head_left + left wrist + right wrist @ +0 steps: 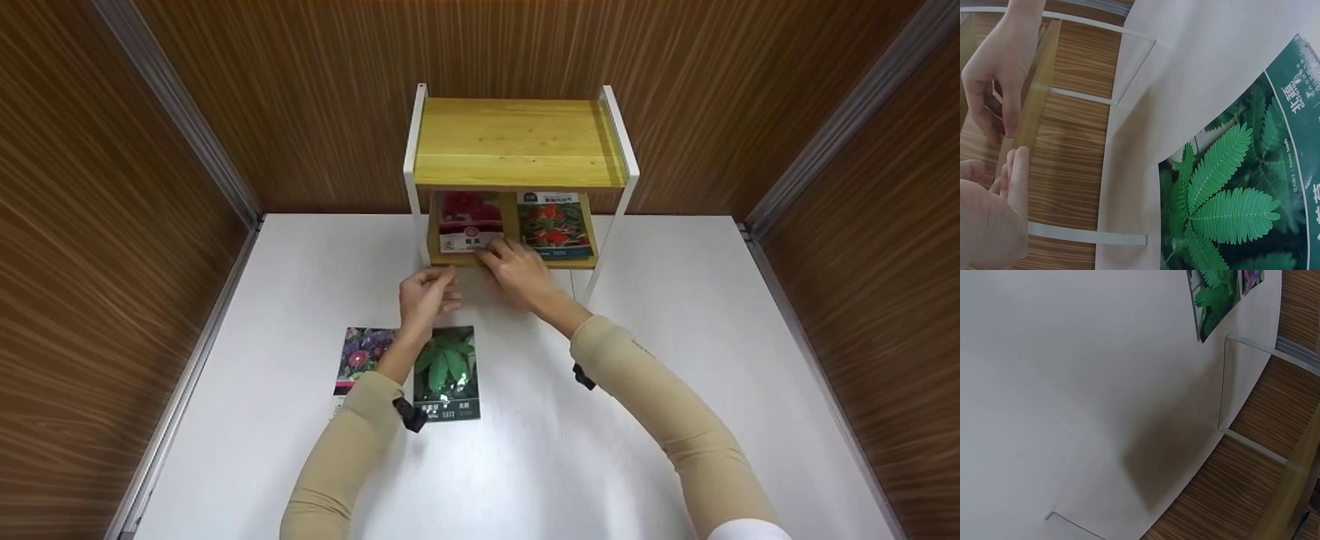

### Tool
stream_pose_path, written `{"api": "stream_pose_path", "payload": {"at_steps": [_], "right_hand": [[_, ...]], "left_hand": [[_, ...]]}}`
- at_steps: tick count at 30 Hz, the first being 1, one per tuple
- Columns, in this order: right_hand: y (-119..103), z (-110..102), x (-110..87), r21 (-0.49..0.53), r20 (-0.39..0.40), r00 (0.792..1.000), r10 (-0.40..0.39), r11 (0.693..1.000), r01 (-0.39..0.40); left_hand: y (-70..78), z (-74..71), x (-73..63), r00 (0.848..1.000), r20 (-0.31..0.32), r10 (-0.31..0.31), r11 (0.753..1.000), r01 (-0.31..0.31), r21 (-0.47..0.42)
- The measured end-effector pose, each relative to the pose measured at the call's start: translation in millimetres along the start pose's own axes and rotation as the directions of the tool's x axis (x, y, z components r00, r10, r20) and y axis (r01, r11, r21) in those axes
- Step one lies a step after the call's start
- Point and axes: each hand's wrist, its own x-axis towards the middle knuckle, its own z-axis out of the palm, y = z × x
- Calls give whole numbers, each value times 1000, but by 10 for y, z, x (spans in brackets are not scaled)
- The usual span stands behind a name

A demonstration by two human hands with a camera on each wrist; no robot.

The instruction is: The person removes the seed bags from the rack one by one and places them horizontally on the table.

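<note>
Looks half done; glossy crimson packet, red-and-green packet on yellow wooden shelf; green-leaf packet, purple-flower packet remain on white table; left hand straight-fingered, seemingly empty; right hand at crimson packet, grip unclear.

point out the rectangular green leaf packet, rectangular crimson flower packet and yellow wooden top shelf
Rectangular green leaf packet [448, 371], head view: leaf picture
Rectangular crimson flower packet [470, 216], head view: printed front
Yellow wooden top shelf [517, 139], head view: bare middle

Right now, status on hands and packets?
Right hand at corner of left-side packet on lower shelf. Left hand near shelf's front edge, holding no visible packet. Green-leaf packet on table. No obstruction visible.
</note>
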Motion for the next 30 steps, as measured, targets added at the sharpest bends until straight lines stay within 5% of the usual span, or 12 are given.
{"api": "stream_pose_path", "payload": {"at_steps": [9,22,30], "right_hand": [[3,75,0,-102,-125,990,-72,993,60],[23,78,-31,-111,-93,993,-77,992,66],[33,96,-65,-141,-167,981,-99,987,75]], "left_hand": [[40,-6,-8,1000,6,18,1000,-18,-13],[42,-27,8,1000,10,17,1000,-17,-23],[41,-46,24,1000,1,16,1000,-16,-9]]}}
